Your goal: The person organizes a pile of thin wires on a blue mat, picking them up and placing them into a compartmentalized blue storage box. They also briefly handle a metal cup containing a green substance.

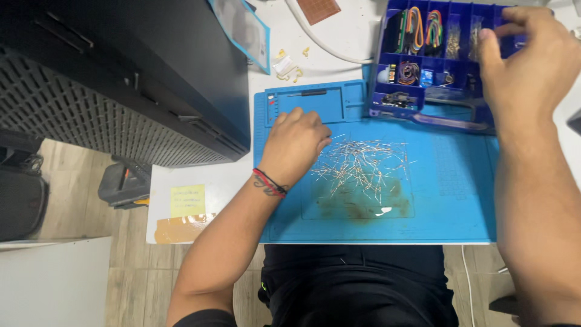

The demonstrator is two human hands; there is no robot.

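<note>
Beside your curled left hand (295, 145) lies the wire pile (363, 166); your right hand (532, 60), fingers half-spread, hovers over the parts box (436, 97), sorting underway.

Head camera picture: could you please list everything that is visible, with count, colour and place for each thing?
Work mat: one, blue, on the white table.
Thin wire-legged parts: a loose pile, too many to count, silvery, middle of the mat.
Compartment box: one, dark blue, at the mat's top right; holds coloured wires and small parts.
Sticky note: one, yellow, table's left edge.
Tape patch: one, brown, below the note.
Black cabinet: one, upper left.
White cable: one, top of the table.
Left hand: closed, at the pile's left edge; red and black wristband.
Right hand: over the box, fingers pinched together.
</note>
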